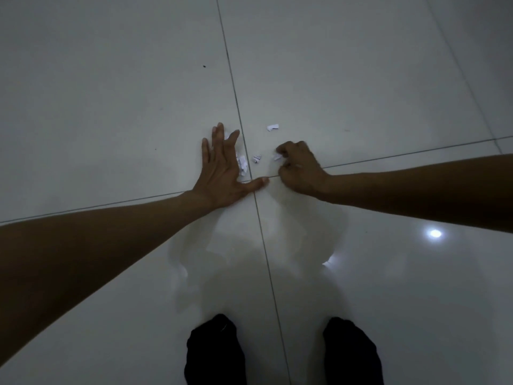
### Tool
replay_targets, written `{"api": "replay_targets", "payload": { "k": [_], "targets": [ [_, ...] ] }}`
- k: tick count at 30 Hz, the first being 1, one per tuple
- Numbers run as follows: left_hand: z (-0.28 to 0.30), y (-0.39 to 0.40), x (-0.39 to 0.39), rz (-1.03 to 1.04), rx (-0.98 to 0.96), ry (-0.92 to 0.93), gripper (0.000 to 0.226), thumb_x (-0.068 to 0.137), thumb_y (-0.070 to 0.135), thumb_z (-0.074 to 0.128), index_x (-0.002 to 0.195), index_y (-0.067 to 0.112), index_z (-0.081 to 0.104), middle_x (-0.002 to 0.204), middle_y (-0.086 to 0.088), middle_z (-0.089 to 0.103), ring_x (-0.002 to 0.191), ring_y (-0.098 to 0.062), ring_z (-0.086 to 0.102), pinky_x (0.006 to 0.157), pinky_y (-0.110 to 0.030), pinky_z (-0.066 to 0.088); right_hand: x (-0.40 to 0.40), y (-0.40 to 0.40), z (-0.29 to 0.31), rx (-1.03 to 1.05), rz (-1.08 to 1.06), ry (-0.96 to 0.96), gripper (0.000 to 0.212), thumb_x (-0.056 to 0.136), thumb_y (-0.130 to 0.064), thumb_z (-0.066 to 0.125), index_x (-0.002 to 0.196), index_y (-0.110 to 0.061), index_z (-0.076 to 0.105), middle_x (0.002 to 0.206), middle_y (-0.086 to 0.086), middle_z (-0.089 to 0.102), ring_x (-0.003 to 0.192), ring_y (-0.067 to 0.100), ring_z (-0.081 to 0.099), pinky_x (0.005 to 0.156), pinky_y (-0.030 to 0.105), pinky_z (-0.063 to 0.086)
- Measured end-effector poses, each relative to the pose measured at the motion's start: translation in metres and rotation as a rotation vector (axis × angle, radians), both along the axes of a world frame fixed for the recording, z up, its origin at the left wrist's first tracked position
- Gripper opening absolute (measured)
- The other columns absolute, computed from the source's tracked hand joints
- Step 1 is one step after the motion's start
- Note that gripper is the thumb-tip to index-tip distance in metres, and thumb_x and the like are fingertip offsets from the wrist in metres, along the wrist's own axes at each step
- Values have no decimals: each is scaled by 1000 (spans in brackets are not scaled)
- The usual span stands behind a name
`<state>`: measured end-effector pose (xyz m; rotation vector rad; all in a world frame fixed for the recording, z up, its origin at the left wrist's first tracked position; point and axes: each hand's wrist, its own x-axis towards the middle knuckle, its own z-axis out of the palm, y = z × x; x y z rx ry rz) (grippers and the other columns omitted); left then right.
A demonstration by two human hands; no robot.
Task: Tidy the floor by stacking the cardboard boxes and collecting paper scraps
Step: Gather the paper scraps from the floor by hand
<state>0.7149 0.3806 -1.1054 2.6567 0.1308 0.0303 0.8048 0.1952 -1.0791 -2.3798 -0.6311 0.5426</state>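
Paper scraps (257,158), small torn white bits with no clear long axis, lie where four tiles of the glossy white floor (111,79) meet, between the flat, spread left hand (222,173) and the right hand (298,169) pinching one scrap (277,157) in curled fingers.

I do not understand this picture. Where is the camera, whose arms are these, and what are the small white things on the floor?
There is one picture, from a camera worn on a person's head, looking down at a white tiled floor. The two dark shapes at the bottom are the person's feet. The left hand lies spread on the floor with straight fingers, beside a few torn paper scraps. The right hand is curled and pinches a white scrap. One small scrap lies between the hands, and another lies farther away. No cardboard boxes are in view.
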Motion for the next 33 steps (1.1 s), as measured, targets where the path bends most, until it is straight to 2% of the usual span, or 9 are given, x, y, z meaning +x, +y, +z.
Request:
{"api": "replay_targets", "payload": {
  "k": [3,6,9,11,16,20,24,27,33],
  "targets": [
    [11,0,7,-114,-73,-71,112,78,78,49,153,3,11,161,-24,-3,151,-32,-3,120,-56,-1,-1,27,9,27,54,104,40,85,2,54,125,-2,59,121,17,61,112,26,59,95,27,43],
    [16,20,1,-113,-64,-125,112,77,77,52,152,2,15,161,-24,1,151,-32,4,120,-56,5,18,34,14,79,-68,22,40,83,4,51,122,-2,59,117,16,63,108,29,60,88,26,43],
    [11,45,-20,-34,14,-70,123,68,81,60,152,6,13,162,-18,1,152,-29,2,119,-56,7,42,32,17,40,-148,-62,42,85,0,49,127,-1,52,126,21,52,113,31,54,84,21,36],
    [8,54,-35,-9,54,3,130,62,83,64,154,10,7,163,-14,-4,152,-24,-6,120,-53,2,55,31,15,-75,-136,-48,46,89,-4,50,134,-3,47,135,21,43,119,31,49,92,24,36],
    [5,60,-50,40,69,67,136,58,91,56,155,11,3,163,-13,-4,151,-23,-11,121,-49,-3,45,42,7,-107,104,-73,41,84,3,50,122,-2,61,128,21,52,120,33,52,93,20,34],
    [3,54,-39,20,57,52,134,60,89,56,155,10,5,163,-14,-3,151,-24,-9,121,-47,-4,30,54,19,-66,314,76,41,88,1,55,128,-6,58,122,10,61,102,18,58,86,15,38],
    [-3,41,-25,-11,46,18,133,62,89,55,155,8,6,163,-15,1,151,-26,-7,121,-48,-5,39,44,26,113,-5,245,38,85,7,53,120,-6,60,102,5,59,76,20,63,65,23,56],
    [-4,30,-14,-67,28,-13,131,61,91,52,155,10,10,163,-16,3,151,-29,-4,120,-53,-3,47,27,22,152,-212,226,31,89,3,40,110,-4,61,93,9,61,60,15,62,46,14,46],
    [-4,12,6,-177,90,-61,101,78,81,49,154,20,23,163,-17,10,152,-31,1,121,-52,1,49,-1,9,97,-219,64,21,95,-8,45,106,-9,63,79,1,65,63,14,67,61,22,53]
  ]
}}
